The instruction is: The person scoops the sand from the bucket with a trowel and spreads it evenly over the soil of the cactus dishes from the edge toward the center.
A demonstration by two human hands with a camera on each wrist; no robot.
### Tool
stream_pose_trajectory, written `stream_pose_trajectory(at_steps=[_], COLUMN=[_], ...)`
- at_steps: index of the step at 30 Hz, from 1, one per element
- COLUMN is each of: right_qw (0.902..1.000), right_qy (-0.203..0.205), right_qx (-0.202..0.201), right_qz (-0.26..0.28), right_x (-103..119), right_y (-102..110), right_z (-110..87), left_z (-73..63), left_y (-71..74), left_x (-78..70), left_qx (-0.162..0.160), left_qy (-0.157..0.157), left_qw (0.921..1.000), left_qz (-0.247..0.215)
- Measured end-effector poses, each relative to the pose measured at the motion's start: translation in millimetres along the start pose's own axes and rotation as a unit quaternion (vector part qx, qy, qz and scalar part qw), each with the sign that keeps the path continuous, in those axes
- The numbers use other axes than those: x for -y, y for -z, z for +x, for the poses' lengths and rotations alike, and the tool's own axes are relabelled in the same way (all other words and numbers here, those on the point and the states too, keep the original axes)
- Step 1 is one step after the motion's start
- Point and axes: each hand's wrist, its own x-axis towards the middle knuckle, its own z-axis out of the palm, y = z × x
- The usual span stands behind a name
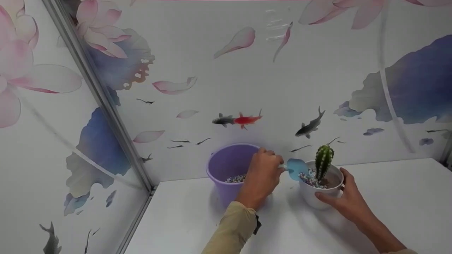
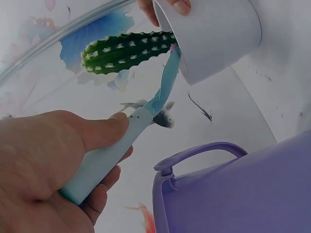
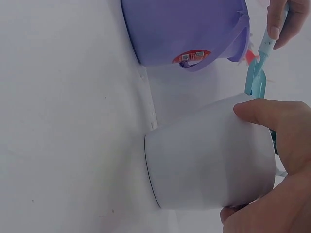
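My left hand [image 1: 263,174] grips the pale handle of a small blue trowel [image 1: 297,168], thumb laid along it in the left wrist view. The trowel's blade dips over the rim of a white flowerpot [image 1: 317,198]. In the pot stands a green ribbed cactus [image 1: 324,160], with multicoloured pebbles [image 1: 312,179] at its left side and bare brown soil at its right. My right hand [image 1: 353,199] holds the pot from the right, thumb on the near wall and fingers round the far side. Left of the pot is a purple bucket [image 1: 220,164] with more pebbles [image 1: 236,179] inside, partly hidden by my left hand.
Pot and bucket stand on a white table [image 1: 399,197] near its back edge. Behind rises a white panel [image 1: 197,42] printed with petals, fish and leaves. A metal frame post [image 1: 102,95] runs down the left corner. The bucket's purple handle [image 2: 209,149] hangs at its side.
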Motion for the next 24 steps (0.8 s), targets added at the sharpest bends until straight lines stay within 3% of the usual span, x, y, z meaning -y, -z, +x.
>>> stream_pose_trajectory(at_steps=[9,18,24], right_qw=[0.9999,0.9999,0.9998], right_qy=[-0.007,0.008,0.018], right_qx=[0.002,0.001,-0.006], right_qz=[0.008,0.012,0.007], right_x=[-0.9,-1.8,-4.8], right_y=[-2.0,-1.9,0.3], right_z=[0.2,-1.3,-0.7], left_z=[0.0,1.5,2.8], left_y=[-5.4,-12.7,-16.5], left_x=[0.9,0.9,-1.2], left_qx=[-0.007,-0.048,-0.092], left_qy=[0.026,0.001,-0.02], left_qw=[0.9996,0.9966,0.9911], left_qz=[0.012,0.067,0.094])
